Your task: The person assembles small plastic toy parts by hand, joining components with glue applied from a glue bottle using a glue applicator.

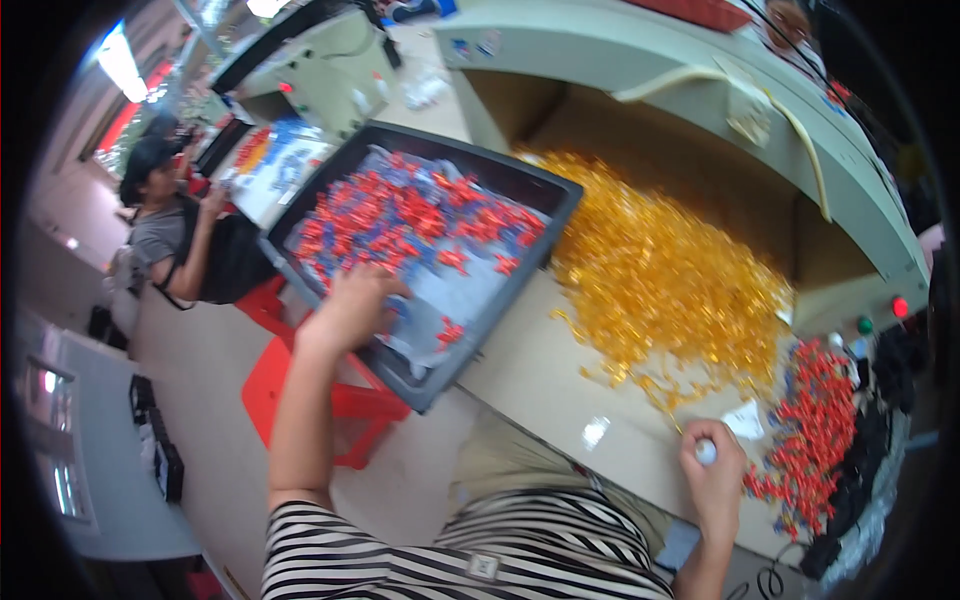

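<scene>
My left hand (358, 300) reaches over the near left rim of a black tray (478, 355), its fingers curved and apart above the contents. Small red and blue pieces (400, 215) lie heaped in the tray on a pale sheet liner (430, 300). No piece shows between these fingers. My right hand (715, 465) is closed near the table's front edge, around a white round-ended object (706, 452); the rest of it is hidden in the fist. Beyond this hand spreads a large heap of shiny golden-yellow strips (670, 270).
A second pile of red and blue pieces (815, 440) lies right of my right hand, beside dark cloth and clear plastic. A pale machine housing (700, 60) arches over the golden heap. A red stool (340, 400) stands below the tray. At left, another person (185, 225) sits working.
</scene>
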{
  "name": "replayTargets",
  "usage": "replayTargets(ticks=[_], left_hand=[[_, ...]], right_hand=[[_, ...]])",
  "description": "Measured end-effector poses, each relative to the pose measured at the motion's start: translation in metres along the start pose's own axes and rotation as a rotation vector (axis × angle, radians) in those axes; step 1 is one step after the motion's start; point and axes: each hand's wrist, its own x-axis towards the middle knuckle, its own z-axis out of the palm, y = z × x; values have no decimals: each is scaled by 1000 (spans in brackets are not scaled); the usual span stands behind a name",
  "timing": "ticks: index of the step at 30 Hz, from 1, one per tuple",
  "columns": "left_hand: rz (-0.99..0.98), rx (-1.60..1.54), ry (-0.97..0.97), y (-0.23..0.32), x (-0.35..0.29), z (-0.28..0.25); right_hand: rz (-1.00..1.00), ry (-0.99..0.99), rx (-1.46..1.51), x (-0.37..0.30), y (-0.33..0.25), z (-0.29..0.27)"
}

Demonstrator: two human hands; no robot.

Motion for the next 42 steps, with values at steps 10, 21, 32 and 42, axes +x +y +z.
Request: replayTargets(ticks=[10,21,32,42], left_hand=[[-16,-523,68,-15,12,-16],[122,-2159,52,49,-16,-17],[-8,-1923,-594,221,-28,44],[-6,-1623,-605,221,-25,45]], right_hand=[[402,-38,837,7,11,5],[267,-65,559,5,12,9],[523,-304,1353,-17,2,17],[-249,12,582,-22,5,20]])
